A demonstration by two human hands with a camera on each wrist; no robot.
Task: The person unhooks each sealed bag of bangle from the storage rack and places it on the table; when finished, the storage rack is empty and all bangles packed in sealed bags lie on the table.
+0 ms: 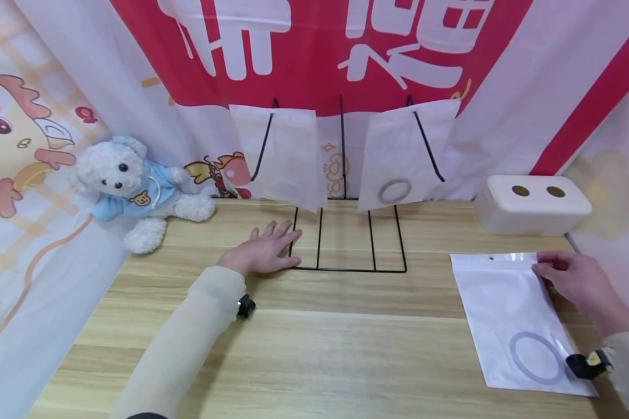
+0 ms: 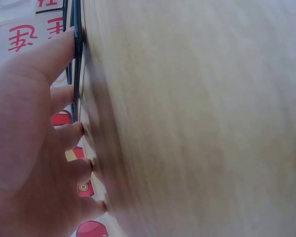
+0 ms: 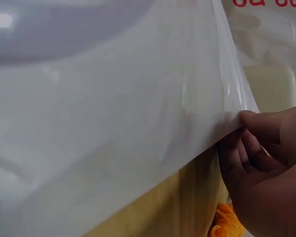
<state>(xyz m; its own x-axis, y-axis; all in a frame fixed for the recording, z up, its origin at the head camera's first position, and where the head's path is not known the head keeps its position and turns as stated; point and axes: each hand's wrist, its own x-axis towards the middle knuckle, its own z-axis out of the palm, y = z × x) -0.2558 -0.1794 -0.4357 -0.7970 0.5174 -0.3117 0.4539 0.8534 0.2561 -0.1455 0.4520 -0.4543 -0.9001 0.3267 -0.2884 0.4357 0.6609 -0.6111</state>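
Observation:
At the right of the head view, my right hand [image 1: 582, 282] pinches the upper right corner of a white zip bag [image 1: 498, 308] with a ring-shaped outline on its lower part. The right wrist view shows thumb and fingers on the edge of that bag [image 3: 138, 108]. My left hand [image 1: 262, 250] lies with spread fingers at the left side of the black wire rack's base [image 1: 346, 269]. Seen from the left wrist, the thumb of this hand [image 2: 24, 123] touches the wire and the fingertips meet the wooden table. Two white bags, a left one [image 1: 288, 151] and a right one [image 1: 388, 151], hang on the rack's hooks.
A white plush bear [image 1: 115, 169] in a blue hoodie sits at the back left. On the back right stands a white box [image 1: 534, 212] with two round holes. Printed cloth [image 1: 314, 75] hangs behind the wooden table [image 1: 314, 355]. Something orange [image 3: 227, 222] shows below my right hand.

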